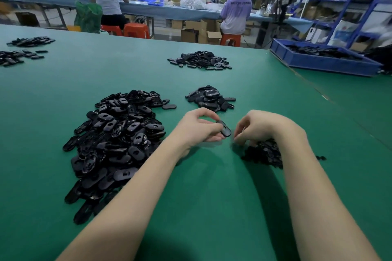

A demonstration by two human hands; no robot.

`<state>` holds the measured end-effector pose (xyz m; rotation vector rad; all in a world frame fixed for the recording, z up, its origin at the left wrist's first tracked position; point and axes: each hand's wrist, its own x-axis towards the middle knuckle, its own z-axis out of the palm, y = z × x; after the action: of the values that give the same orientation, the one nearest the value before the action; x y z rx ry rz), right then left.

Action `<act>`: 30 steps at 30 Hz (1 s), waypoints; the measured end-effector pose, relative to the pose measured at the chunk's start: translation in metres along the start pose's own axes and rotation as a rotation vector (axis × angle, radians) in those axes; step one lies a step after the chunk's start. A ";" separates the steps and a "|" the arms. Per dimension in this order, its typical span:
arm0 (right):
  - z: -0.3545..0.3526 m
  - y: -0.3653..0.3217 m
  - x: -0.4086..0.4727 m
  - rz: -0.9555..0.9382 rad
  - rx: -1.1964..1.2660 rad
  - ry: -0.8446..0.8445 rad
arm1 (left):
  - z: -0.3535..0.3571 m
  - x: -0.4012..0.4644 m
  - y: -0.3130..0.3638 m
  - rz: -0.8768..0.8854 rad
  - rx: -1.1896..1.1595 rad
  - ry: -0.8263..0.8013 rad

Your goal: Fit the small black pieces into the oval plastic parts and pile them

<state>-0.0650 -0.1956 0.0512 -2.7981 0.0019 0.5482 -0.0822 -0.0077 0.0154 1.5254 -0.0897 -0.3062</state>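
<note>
1. The left hand (198, 128) pinches one black oval plastic part (225, 129) between thumb and curled fingers (209, 115), raised just above the green desk (212, 186). Keep that pinch on the part's edge, so its recess stays uncovered.
2. The right hand (257, 126) curls over the low heap of small black pieces (264, 153), fingertips drawn together at the heap's near edge; whether they already pinch a piece I cannot tell. Take one only.
3. Bring the piece squarely over the recess and press evenly, probably with the thumb, until it seats.
4. The finished part likely belongs on the small pile of black ovals (211, 98) just beyond the hands, not the large loose heap of black oval parts (115, 140) on the left.
</note>
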 end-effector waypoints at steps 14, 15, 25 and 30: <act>-0.007 0.004 -0.014 0.079 -0.066 -0.108 | 0.006 0.000 -0.012 -0.084 -0.082 0.003; -0.006 0.003 -0.014 0.077 -0.072 -0.105 | 0.006 0.000 -0.012 -0.084 -0.080 0.002; -0.008 0.005 -0.014 0.062 -0.089 -0.093 | 0.004 0.001 -0.010 -0.094 -0.078 0.011; -0.007 0.009 -0.010 0.053 -0.048 -0.055 | 0.001 0.001 -0.009 -0.096 -0.081 0.022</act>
<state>-0.0716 -0.2069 0.0587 -2.8359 0.0520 0.6456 -0.0825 -0.0088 0.0062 1.4546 0.0134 -0.3650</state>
